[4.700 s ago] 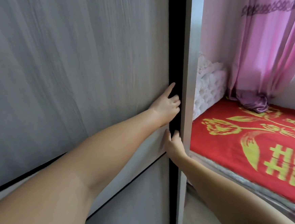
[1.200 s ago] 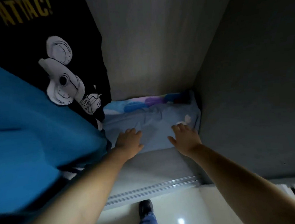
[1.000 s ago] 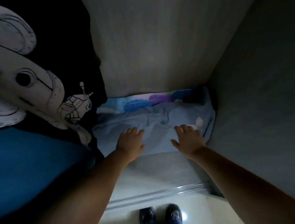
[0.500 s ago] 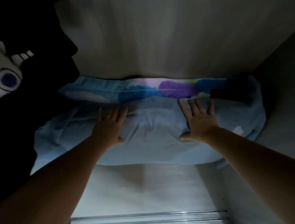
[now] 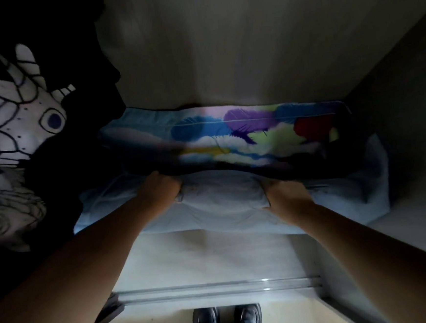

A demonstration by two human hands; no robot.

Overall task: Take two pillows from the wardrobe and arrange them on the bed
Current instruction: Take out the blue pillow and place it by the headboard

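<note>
Inside the dark wardrobe, a pale blue pillow lies on the wardrobe floor. Behind it, against the back wall, sits a second pillow with coloured feather print. My left hand is closed on the left part of the pale blue pillow's bunched top. On the right part of that bunch, my right hand grips the fabric. The pillow's middle bulges between the two hands.
Dark hanging clothes with a white cartoon print crowd the left side. The wardrobe's side wall closes the right. A metal sliding-door track runs along the front edge, and my shoes stand on the pale floor below.
My hands lay flat and spread on the blue pillow; now both have closed on its fabric and pulled it toward me, uncovering more of the feather-print pillow.
</note>
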